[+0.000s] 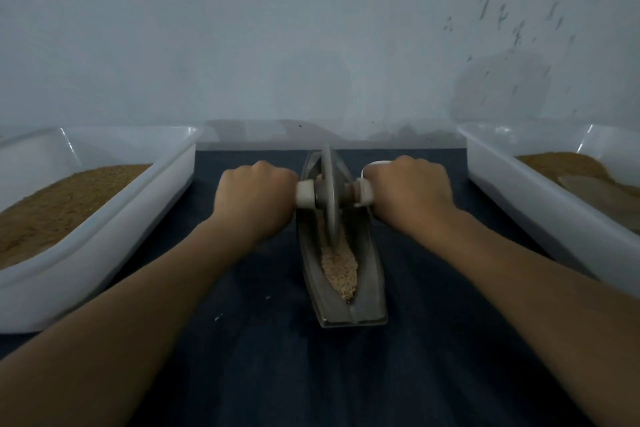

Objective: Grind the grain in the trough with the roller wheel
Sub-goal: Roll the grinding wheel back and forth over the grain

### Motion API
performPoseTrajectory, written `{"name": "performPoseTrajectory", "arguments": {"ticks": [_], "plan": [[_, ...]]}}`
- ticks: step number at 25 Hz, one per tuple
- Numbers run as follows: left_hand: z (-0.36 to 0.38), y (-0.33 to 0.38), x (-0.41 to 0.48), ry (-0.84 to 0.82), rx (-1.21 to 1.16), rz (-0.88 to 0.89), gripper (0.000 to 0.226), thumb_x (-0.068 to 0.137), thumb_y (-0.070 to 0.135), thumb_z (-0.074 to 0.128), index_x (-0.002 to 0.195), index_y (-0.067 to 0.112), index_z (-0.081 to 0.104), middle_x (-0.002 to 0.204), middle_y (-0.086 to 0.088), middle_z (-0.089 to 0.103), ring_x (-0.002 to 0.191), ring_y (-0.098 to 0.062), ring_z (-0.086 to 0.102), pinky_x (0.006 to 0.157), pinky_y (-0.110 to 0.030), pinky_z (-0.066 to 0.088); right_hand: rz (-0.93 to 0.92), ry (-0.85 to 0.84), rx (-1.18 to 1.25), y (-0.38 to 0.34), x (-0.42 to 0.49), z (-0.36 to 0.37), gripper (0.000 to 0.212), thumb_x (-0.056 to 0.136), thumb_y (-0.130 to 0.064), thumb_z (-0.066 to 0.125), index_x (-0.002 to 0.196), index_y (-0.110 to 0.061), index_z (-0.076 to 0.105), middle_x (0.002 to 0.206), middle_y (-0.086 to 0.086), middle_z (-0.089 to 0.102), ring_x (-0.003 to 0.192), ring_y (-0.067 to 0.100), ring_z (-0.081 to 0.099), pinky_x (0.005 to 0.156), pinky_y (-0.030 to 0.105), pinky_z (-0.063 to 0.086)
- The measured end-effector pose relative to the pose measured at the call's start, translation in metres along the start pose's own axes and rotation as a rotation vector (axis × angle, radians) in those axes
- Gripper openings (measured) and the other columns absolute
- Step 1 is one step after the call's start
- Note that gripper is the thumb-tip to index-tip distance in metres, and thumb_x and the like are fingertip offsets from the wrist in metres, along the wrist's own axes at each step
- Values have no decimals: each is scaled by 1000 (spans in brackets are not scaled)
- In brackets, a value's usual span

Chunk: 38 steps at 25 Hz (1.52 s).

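Between two hands (254,199) (408,192) gripping its axle ends, roller wheel (328,198) stood upright in trough (372,274), whose long axis ran away from the person; grain (341,270) lay nearer.

At centre frame I see a dull grey metal trough (341,302) holding pale beige grain (341,274). The roller wheel (329,198) is the same grey, with off-white handles (304,196). The cloth (311,374) beneath is plain dark navy. The left tray (104,253) and right tray (519,204) are milky white, and the meal (52,211) in the left one is sandy brown. The wall (311,28) is pale blue-grey, with dark flecks at upper right that are perhaps chipped paint.
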<state>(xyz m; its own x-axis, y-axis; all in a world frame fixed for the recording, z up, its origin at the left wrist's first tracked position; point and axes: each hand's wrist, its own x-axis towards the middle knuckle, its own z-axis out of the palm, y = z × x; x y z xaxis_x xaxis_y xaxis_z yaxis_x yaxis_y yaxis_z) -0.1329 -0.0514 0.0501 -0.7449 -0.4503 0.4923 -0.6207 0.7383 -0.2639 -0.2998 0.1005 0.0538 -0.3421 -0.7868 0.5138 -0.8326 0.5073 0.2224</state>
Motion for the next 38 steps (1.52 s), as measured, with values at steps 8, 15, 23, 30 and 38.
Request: {"name": "performPoseTrajectory", "arguments": {"ticks": [8,15,23,30,38], "plan": [[-1,-27,-30,49,-93,232,19,68,53,54,69,43,37,56,16,29,46,-11,33,45,-23,23,-182,229,-38,16,-40,-1,27,62,-27,69,70,-28,43,63,-9,27,50,20,25,48,19,8],[-6,-10,31,-248,-72,-34,11,86,37,60,92,28,64,87,4,60,74,-21,56,63,-34,41,79,-170,48,-3,19,1,9,90,-28,63,99,-26,60,96,2,64,87,28,62,68,35,47],[-2,-17,-20,154,76,143,30,61,38,72,59,32,42,54,11,16,42,-11,12,46,-18,12,-20,199,-36,13,-36,7,31,57,-28,74,65,-26,44,58,-12,15,51,6,6,51,17,6],[-9,-9,27,-161,-34,15,14,88,38,62,97,27,66,87,0,60,77,-25,61,62,-35,42,48,-132,51,3,20,-1,7,88,-30,64,89,-27,59,87,1,63,72,25,55,59,32,40],[-1,-6,1,36,0,25,17,78,33,68,73,26,54,61,5,37,48,-16,31,49,-29,26,47,48,-27,1,-10,4,22,78,-24,70,76,-26,48,66,-8,46,53,16,35,48,23,23]]}}
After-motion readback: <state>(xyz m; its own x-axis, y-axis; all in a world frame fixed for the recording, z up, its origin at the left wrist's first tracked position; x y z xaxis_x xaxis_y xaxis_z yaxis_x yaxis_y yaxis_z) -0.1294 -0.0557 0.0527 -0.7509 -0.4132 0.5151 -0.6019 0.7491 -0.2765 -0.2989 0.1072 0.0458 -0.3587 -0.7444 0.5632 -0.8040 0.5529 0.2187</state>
